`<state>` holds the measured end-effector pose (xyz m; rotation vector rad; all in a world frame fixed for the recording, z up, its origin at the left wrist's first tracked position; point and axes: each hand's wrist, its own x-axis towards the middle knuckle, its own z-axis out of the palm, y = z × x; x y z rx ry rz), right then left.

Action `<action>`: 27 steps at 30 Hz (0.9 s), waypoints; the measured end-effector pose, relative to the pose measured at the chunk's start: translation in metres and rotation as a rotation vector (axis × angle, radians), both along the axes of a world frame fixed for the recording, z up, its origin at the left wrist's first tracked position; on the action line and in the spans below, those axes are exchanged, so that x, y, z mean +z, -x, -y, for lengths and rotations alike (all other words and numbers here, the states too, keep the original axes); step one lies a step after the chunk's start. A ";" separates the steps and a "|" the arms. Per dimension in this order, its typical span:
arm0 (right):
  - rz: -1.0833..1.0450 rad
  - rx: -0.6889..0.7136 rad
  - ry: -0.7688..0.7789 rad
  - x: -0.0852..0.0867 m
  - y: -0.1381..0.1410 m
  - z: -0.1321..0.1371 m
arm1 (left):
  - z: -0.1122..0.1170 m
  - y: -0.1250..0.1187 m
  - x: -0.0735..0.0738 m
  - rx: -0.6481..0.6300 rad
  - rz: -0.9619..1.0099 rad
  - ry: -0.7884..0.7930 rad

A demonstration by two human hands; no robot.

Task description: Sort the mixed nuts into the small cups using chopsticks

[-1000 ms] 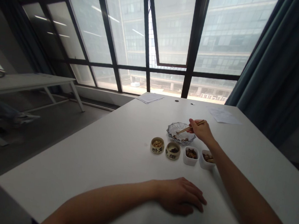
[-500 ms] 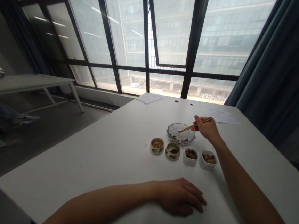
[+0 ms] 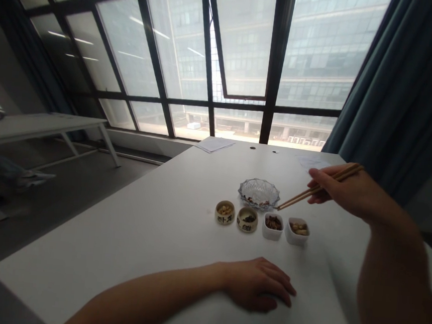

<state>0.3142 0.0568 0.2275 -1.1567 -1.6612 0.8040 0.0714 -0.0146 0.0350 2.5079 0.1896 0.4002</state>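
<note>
Watching remotely, I see the white table (image 3: 127, 225) spread below my grip, a cut-glass dish (image 3: 258, 193) just left of the chopstick tips, and four small bowls (image 3: 273, 226) of nuts and dark food below them. My right hand (image 3: 344, 191) has lifted back from the dish, pinching wooden chopsticks (image 3: 314, 191), slightly parted, nothing visible between the tips. My left hand (image 3: 260, 285) lies open on the table.

Dark brush-style characters mark one ceramic bowl (image 3: 224, 214) and the ceramic bowl beside it (image 3: 247, 221), too small to read clearly.
</note>
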 end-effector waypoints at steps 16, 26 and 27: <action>0.016 0.032 0.053 0.002 0.010 -0.008 | 0.000 -0.001 -0.001 -0.014 0.004 -0.014; 0.286 0.076 -0.015 -0.049 0.040 -0.070 | 0.000 -0.001 -0.002 -0.020 0.020 -0.059; 0.328 0.079 -0.009 -0.053 0.043 -0.074 | 0.000 -0.001 -0.001 -0.019 0.020 -0.059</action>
